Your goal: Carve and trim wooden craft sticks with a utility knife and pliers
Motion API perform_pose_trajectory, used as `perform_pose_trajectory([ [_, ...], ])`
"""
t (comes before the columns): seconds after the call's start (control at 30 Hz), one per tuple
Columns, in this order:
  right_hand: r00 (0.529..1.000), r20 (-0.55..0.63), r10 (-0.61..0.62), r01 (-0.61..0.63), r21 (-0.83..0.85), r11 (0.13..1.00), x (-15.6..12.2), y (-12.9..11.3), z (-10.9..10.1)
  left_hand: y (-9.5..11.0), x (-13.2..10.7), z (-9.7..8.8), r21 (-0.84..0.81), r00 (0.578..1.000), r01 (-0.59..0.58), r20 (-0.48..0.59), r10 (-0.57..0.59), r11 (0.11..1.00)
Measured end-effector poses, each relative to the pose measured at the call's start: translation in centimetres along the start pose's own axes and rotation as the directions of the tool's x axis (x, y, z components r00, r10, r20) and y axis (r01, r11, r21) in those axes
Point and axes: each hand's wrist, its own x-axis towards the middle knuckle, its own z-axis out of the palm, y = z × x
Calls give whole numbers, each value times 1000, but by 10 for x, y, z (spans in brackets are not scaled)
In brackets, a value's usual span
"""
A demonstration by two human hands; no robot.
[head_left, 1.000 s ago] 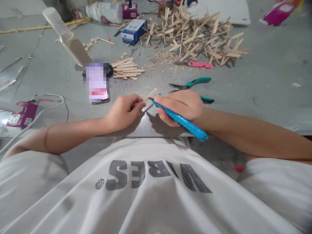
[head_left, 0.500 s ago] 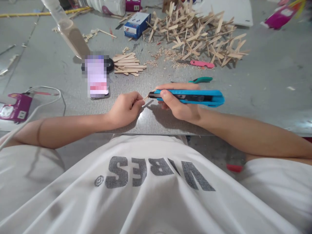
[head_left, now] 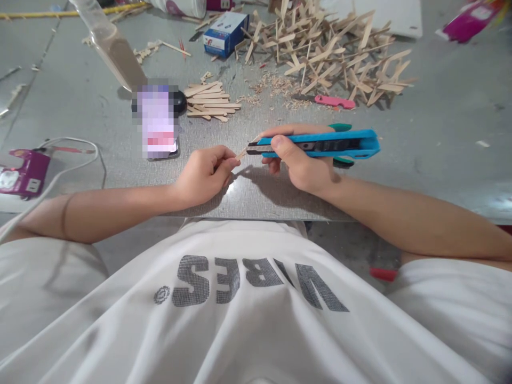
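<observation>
Near the front edge of the grey table (head_left: 132, 176), my left hand (head_left: 208, 173) is closed, pinching a thin wooden stick (head_left: 242, 153) between thumb and fingers. My right hand (head_left: 298, 160) wraps round a blue utility knife (head_left: 340, 143), thumb on its side. The knife's blade tip points left and lies close to the stick; whether it touches is too small to tell. Behind the knife and partly hidden by it is a tool with green handles (head_left: 341, 127). Beyond my hands lie a fan of flat craft sticks (head_left: 214, 101) and wood shavings (head_left: 276, 85).
At the back rises a pile of crossed craft sticks (head_left: 320, 53), with a pink-handled knife (head_left: 335, 102) before it. A blue box (head_left: 226, 34), a phone (head_left: 158, 120) and a leaning bottle (head_left: 114, 50) stand left of it. A white cable (head_left: 64, 165) crosses the left side.
My right hand has moved the utility knife slightly right and away from my body, and its blade has drawn back along the stick. My left hand holds nearly the same place.
</observation>
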Motion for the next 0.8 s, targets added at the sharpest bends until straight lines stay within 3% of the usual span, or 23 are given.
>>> perform_pose_trajectory([
  [0.17,995,-8,-96,96,-10,995,-4,-4,1,-2,0,1,13,1000,-11,-7,11,1000],
  [0.4,997,40,64,-66,64,996,3,4,0,-2,-1,1,74,998,-61,-28,63,995],
  [0.8,985,86,151,-162,132,978,16,12,-1,-2,-1,0,95,997,-67,-25,69,993],
])
